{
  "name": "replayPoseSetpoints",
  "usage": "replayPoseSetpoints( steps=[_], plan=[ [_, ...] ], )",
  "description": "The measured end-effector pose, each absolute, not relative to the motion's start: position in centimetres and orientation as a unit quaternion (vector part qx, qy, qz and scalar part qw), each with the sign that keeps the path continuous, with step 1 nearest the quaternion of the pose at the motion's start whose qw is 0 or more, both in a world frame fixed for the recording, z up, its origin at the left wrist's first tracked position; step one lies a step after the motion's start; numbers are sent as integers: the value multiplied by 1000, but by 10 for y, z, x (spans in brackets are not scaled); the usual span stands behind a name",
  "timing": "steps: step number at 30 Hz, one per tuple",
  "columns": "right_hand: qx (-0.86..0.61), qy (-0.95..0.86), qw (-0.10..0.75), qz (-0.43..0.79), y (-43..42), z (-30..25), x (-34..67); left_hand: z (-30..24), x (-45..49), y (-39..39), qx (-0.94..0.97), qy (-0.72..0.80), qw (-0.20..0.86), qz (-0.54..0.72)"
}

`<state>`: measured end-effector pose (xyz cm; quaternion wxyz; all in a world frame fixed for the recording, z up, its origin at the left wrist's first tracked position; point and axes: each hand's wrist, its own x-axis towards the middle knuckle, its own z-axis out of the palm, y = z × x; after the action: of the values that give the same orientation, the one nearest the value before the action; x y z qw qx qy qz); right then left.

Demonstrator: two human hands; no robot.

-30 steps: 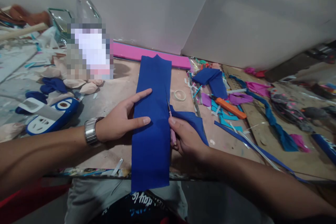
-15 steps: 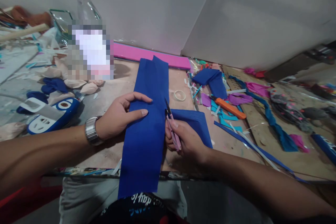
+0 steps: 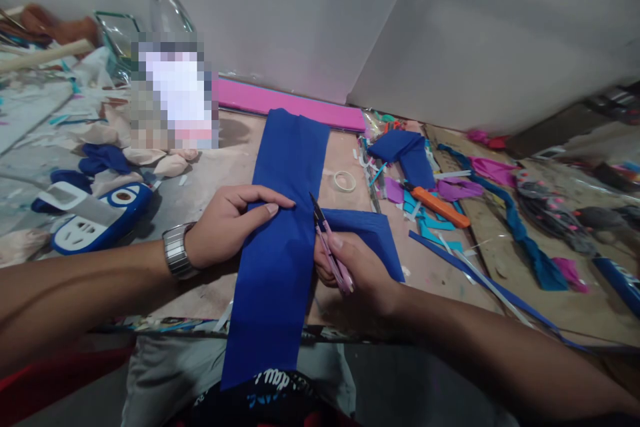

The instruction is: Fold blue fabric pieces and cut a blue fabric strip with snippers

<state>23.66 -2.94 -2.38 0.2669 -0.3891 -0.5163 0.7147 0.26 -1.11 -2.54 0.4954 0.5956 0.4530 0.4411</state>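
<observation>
A long strip of blue crepe paper (image 3: 273, 293) runs from the table over its front edge towards my lap. My left hand (image 3: 225, 223) grips the strip's left side, thumb and index finger close together on top and the other fingers hidden. In my right hand (image 3: 350, 267) is a pair of small scissors (image 3: 329, 243) with pink handles and dark blades. The blades point up and away at the strip's right edge, slightly apart at the tips. Another folded piece of blue crepe paper (image 3: 375, 227) lies beneath my right hand.
A tape ring (image 3: 345, 181) and an orange utility knife (image 3: 440, 205) lie to the right among paper scraps. Behind are a pink paper stack (image 3: 290, 103) and a red-capped bottle (image 3: 167, 7). A blue-and-white glue gun or similar device (image 3: 103, 220) sits left.
The strip's far end has shifted right and its two top edges spread differently. My left index finger has moved slightly right and down, thumb nearer to it. The scissors' tips have shifted slightly left.
</observation>
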Motion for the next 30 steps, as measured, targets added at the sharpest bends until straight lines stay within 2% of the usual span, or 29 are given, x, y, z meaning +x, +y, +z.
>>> replayPoseSetpoints(
  steps=[5,14,22,30],
  plan=[
    [-381,-534,273,704,-28,-27,237,-26,3,-11,610,447,492,432],
    [-412,-525,272,693,-27,-24,233,-28,4,-8,534,423,611,402],
    [-405,-526,281,693,-27,-27,234,-33,2,-9,591,402,558,422],
    [-421,-534,281,677,-28,-17,237,-30,4,-10,581,415,561,419]
  ],
)
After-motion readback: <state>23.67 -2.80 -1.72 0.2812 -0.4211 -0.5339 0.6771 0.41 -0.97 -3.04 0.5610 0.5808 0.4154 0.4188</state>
